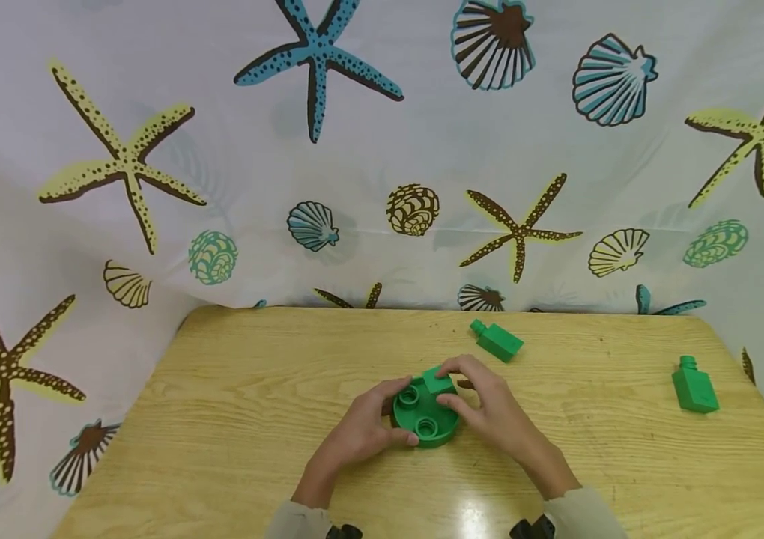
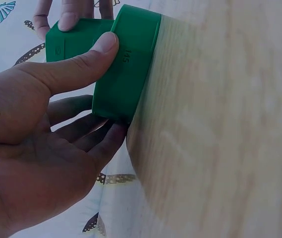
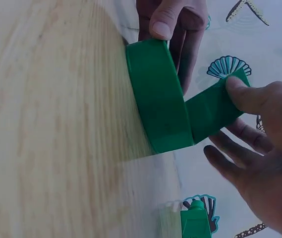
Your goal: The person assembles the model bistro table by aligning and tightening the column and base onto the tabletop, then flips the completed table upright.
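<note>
A round green base [image 1: 432, 430] rests on the table, with two raised ring-shaped sockets showing on its top. My left hand [image 1: 363, 428] grips the base's rim from the left, its thumb on the near side in the left wrist view. On the far part of the base stands a green rectangular block [image 1: 437, 380], its lower end hidden inside the rim. My right hand [image 1: 498, 410] pinches this block between thumb and fingers. In the right wrist view the block [image 3: 217, 106] juts from the base at a tilt.
Two more green blocks with ridged necks lie apart: one block [image 1: 499, 342] on its side behind my right hand, another block [image 1: 695, 388] near the table's right edge. A cloth [image 1: 382, 165] printed with starfish and shells hangs behind the wooden table [image 1: 254, 389].
</note>
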Demonstrator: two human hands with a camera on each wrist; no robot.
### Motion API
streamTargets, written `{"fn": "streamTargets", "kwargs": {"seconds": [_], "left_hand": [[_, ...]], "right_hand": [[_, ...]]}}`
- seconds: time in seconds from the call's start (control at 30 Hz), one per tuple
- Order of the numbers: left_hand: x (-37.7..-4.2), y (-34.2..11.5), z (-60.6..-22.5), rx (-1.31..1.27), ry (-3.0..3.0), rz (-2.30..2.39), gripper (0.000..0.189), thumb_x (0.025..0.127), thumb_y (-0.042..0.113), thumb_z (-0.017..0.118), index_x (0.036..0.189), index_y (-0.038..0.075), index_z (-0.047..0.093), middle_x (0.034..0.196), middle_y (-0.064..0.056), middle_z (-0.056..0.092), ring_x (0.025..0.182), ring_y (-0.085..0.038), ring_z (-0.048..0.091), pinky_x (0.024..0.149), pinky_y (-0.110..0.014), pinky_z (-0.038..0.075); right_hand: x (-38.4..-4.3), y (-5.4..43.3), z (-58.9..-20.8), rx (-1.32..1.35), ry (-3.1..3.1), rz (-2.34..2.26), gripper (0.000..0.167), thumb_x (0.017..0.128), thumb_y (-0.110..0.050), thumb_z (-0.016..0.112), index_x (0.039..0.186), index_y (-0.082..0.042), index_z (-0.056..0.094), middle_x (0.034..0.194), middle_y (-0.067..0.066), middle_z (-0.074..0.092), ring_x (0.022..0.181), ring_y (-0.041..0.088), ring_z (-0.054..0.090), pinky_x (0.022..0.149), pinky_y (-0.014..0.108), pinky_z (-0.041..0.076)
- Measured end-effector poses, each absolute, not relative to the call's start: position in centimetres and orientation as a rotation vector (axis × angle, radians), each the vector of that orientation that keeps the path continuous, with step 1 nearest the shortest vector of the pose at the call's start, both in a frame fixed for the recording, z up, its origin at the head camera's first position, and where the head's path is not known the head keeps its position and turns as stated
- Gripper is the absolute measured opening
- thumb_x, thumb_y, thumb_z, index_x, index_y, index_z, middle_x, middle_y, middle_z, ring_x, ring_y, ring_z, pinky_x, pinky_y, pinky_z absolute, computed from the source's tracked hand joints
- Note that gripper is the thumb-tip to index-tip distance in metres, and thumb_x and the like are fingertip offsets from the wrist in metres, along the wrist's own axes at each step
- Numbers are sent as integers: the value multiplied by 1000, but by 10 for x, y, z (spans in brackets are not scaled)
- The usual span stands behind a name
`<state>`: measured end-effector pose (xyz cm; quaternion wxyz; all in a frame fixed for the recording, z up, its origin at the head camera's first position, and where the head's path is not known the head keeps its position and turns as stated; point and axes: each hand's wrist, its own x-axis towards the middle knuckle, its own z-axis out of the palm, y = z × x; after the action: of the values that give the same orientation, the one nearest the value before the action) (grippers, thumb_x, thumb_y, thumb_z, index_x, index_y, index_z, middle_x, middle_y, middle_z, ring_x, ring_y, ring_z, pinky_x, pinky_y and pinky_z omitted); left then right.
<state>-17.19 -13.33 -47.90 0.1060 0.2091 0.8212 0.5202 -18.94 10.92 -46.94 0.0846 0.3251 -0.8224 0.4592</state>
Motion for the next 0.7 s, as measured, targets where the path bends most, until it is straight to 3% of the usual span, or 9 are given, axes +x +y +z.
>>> {"fn": "streamTargets", "kwargs": {"seconds": [0.13,0.4,0.57,0.7], "left_hand": [[-172,-134,-480,609,2398,1554,86,83,6,86,154,-6,39,154,-26,43,137,-42,49,110,-52,45],[-174,-134,-485,604,2408,1538,86,83,6,86,154,-6,38,154,-23,44,139,-38,47,111,-47,45],[-175,-133,-485,614,2414,1543,87,83,5,86,154,-6,38,154,-24,43,138,-38,49,110,-47,45],[-175,-132,-485,615,2420,1538,87,82,5,87,154,-7,38,153,-24,44,138,-38,49,110,-46,45]], "right_hand": [[-191,109,-470,937,-2484,1374,32,96,-5,73,124,-14,61,123,0,60,119,23,64,96,39,57],[-194,109,-470,875,-2550,1139,46,93,-21,79,134,-19,58,129,-3,61,95,14,66,77,35,61],[-196,108,-469,860,-2575,1040,48,94,-31,77,138,-23,60,128,-7,64,94,8,63,77,33,60],[-197,110,-468,851,-2570,1151,44,98,-26,73,140,-17,60,132,-4,64,109,12,64,84,34,60]]}}
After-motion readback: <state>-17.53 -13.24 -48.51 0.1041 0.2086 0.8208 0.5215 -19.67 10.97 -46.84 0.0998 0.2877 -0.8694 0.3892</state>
